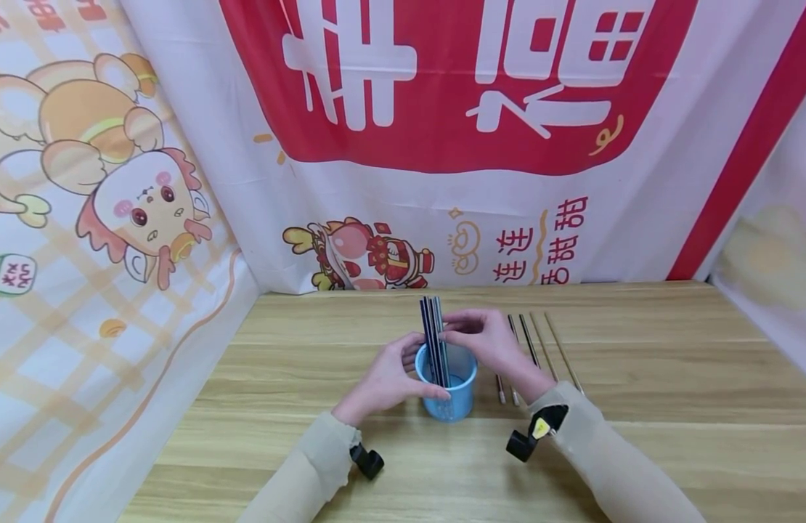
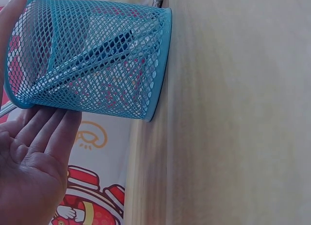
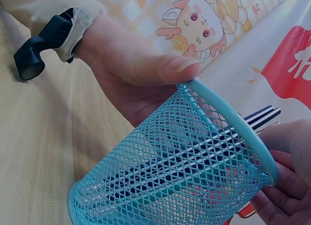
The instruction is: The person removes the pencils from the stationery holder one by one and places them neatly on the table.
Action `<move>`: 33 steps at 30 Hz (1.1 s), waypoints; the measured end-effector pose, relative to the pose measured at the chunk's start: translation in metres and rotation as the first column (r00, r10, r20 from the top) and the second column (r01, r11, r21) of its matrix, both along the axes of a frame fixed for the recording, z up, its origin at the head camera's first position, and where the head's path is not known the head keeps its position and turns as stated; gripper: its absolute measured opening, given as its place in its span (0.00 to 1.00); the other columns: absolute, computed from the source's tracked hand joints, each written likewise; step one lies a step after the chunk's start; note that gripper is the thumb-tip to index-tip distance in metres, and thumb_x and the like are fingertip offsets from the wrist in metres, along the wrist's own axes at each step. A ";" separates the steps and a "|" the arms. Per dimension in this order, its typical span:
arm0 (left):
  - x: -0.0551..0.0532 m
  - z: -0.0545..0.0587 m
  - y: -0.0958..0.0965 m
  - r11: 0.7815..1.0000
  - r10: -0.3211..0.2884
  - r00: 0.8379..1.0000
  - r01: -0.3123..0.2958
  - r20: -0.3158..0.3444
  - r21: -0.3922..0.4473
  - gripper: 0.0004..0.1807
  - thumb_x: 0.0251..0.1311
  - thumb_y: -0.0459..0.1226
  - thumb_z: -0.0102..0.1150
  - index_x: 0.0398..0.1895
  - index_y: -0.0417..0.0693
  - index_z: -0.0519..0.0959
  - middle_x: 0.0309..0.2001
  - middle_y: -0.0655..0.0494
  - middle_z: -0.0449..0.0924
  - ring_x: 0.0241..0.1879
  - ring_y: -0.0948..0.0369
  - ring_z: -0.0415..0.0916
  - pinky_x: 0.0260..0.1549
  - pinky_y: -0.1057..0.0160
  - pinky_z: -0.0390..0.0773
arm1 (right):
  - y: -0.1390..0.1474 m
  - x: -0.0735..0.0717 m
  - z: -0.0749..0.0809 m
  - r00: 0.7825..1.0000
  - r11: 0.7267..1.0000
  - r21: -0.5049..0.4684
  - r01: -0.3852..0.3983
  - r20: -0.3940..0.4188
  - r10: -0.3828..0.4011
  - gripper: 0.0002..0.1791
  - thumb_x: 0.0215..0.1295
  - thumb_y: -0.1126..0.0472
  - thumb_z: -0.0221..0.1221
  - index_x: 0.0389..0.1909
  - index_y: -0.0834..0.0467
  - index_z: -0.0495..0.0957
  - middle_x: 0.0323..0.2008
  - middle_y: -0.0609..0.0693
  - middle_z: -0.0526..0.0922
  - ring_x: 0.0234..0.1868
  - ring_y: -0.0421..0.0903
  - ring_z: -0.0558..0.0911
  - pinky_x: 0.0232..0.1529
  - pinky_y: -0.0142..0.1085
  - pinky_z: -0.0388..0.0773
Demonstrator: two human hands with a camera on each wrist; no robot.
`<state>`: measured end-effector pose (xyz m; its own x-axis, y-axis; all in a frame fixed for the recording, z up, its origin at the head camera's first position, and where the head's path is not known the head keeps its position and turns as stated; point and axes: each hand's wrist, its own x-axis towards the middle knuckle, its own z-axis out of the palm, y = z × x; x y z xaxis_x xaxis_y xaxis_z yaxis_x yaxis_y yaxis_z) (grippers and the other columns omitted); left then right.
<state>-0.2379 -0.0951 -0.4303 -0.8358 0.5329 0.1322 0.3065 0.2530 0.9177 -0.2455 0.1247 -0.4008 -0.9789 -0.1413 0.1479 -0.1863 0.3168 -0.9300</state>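
Observation:
A light blue mesh pen holder (image 1: 465, 407) stands upright on the table, with a bundle of dark and silvery-blue pencils (image 1: 432, 327) leaning inside it. My left hand (image 1: 386, 378) grips the holder near its rim, thumb in front and fingers behind; in the right wrist view that thumb (image 3: 180, 69) lies on the rim. My right hand (image 1: 484, 338) is at the upper part of the bundle, thumb and forefinger pinching at its right side. Through the mesh, the pencils (image 2: 97, 55) slant from the base to the rim in the left wrist view.
Several loose pencils, dark and gold (image 1: 560, 349), lie side by side on the wooden table (image 1: 671, 363) to the right, partly hidden by my right forearm. A printed cloth (image 1: 481, 152) hangs behind the table, and another (image 1: 115, 327) at the left.

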 end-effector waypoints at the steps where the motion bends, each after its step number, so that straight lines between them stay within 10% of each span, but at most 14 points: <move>1: 0.000 0.000 0.000 1.000 0.000 1.000 0.000 0.003 0.001 0.44 0.47 0.43 0.83 0.69 0.61 0.71 0.66 0.61 0.74 0.65 0.61 0.72 0.66 0.56 0.70 | 0.000 0.000 0.000 1.000 1.000 -0.001 0.003 -0.001 -0.003 0.17 0.61 0.60 0.72 0.51 0.54 0.85 0.42 0.47 0.88 0.45 0.47 0.85 0.51 0.45 0.83; 33: 0.001 0.000 0.001 0.999 0.022 1.000 -0.022 0.004 -0.024 0.44 0.44 0.45 0.84 0.66 0.57 0.73 0.62 0.61 0.77 0.63 0.61 0.73 0.64 0.58 0.72 | 0.018 0.006 0.019 0.999 0.992 -0.117 0.042 -0.024 -0.045 0.20 0.62 0.59 0.72 0.54 0.58 0.83 0.44 0.52 0.87 0.45 0.49 0.87 0.50 0.41 0.84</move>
